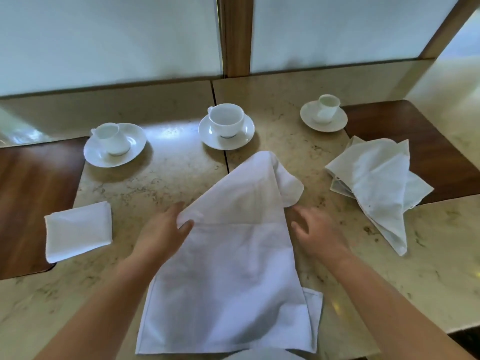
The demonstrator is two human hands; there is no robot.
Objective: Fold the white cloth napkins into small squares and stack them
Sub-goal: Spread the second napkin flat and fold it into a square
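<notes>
the napkin point(228, 276) lies on the table point(166, 178) directly ahead of me, between my hands, long axis running from my body toward the cups. its far end is bunched and skewed right. my left hand point(162, 229) is nearer: thumb and fingers pinched on the left edge. my right hand point(315, 229) sits just beside the right edge, fingers spread, holding nothing. one folded square point(78, 231) lies left; the unfolded pile point(376, 185) lies right.

Bare left hand point(161, 233), bare right hand point(315, 231), forearms uncovered (no sleeves)
</notes>
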